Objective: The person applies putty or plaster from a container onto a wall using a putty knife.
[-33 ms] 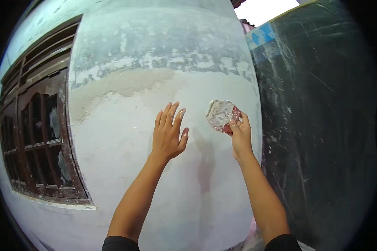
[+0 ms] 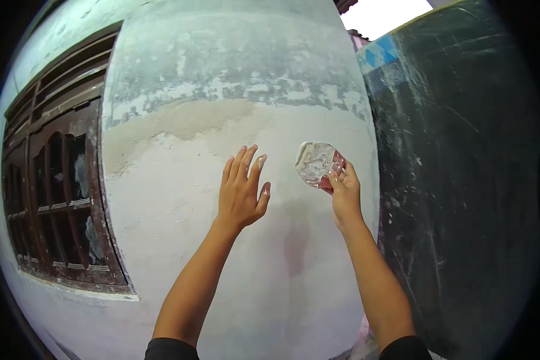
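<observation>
My right hand (image 2: pixel 345 198) pinches the right edge of a flat red piece caked with whitish paste (image 2: pixel 315 164), thumb on its near face. The paste covers most of that face and forms a thick rim on the left; the exact kind of tool is unclear. My left hand (image 2: pixel 241 192) is held up to the left of it, fingers stretched and thumb apart, with nothing in it. White smears mark its fingertips. Both hands are raised in front of a wall (image 2: pixel 168 222), smooth and whitish below, with a beige damp-looking patch and worn grey-green paint above.
A dark brown wooden window (image 2: pixel 60 186) with glass panes and slats is set in the wall at the left. On the right stands a tall dark panel (image 2: pixel 462 180) with scratches, white specks and a blue patterned patch near its top.
The wall, window and panel sit slightly farther right in the picture. My hands and the paste-covered piece keep nearly the same places and grip.
</observation>
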A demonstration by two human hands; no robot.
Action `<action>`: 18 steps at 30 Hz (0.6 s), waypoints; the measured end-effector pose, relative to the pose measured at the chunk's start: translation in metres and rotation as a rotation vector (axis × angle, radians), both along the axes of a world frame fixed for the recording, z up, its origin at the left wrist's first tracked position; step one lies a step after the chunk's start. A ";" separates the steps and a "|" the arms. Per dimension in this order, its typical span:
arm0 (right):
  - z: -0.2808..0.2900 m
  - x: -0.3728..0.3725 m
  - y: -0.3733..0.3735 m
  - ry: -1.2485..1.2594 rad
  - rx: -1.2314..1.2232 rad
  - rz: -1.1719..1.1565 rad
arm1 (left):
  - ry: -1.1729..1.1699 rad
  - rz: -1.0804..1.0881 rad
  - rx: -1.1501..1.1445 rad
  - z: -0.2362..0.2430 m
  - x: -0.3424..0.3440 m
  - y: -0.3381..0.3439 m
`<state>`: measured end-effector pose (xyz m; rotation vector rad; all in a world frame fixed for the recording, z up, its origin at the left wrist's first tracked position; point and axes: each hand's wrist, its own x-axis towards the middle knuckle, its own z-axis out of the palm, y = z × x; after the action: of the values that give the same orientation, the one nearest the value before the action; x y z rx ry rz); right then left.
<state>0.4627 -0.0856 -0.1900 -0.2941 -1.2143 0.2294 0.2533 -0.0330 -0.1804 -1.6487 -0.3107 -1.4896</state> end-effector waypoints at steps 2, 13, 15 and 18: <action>0.019 -0.003 0.030 -0.063 0.008 0.024 | -0.011 0.057 0.031 0.011 -0.016 0.014; 0.081 -0.048 0.075 -0.149 0.246 -0.328 | -0.127 0.166 0.034 0.032 -0.054 0.053; 0.079 -0.061 0.083 -0.117 0.305 -0.354 | -0.115 0.161 0.049 0.037 -0.062 0.062; 0.084 -0.067 0.092 -0.148 0.341 -0.417 | -0.120 0.184 0.031 0.043 -0.075 0.072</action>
<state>0.3952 0.0059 -0.1057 -0.2621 -1.2845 -0.3636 0.1787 0.0391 -0.1373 -1.4676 -0.4904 -1.4485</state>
